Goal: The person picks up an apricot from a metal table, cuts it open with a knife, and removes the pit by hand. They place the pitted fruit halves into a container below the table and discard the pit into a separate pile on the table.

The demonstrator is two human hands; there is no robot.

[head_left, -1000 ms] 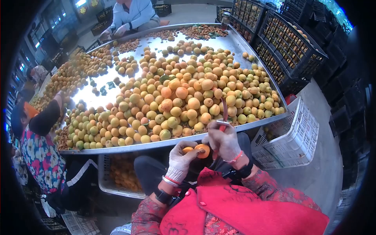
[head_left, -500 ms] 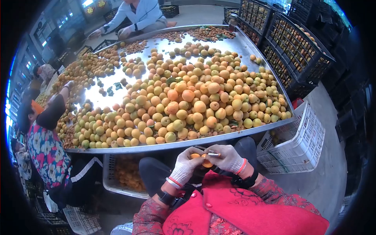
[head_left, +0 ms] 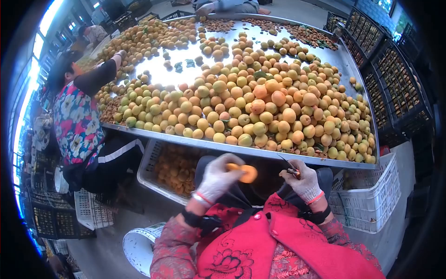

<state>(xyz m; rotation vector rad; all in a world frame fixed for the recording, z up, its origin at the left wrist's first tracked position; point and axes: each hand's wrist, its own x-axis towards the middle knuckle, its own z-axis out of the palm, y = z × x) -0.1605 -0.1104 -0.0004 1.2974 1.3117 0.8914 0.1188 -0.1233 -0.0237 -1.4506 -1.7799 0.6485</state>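
Note:
My left hand, in a white knit glove, is closed on an opened apricot whose orange flesh shows. It is in front of the table edge, to the right of a crate of apricot halves. My right hand, gloved too, is apart from the left and closed around a small knife with its thin blade pointing up and left. A small brownish piece, perhaps a pit, shows at its fingertips. Ahead lies a large heap of whole apricots on the metal table.
A white crate stands at right, below the table. Black crates full of fruit are stacked beyond it. A white bucket is on the floor at left. A co-worker in a flowered top reaches over the table; another person's arm shows at the far side.
My hands were together at the apricot; now they are apart, the left with the opened fruit, the right with the knife. The view has shifted left and down.

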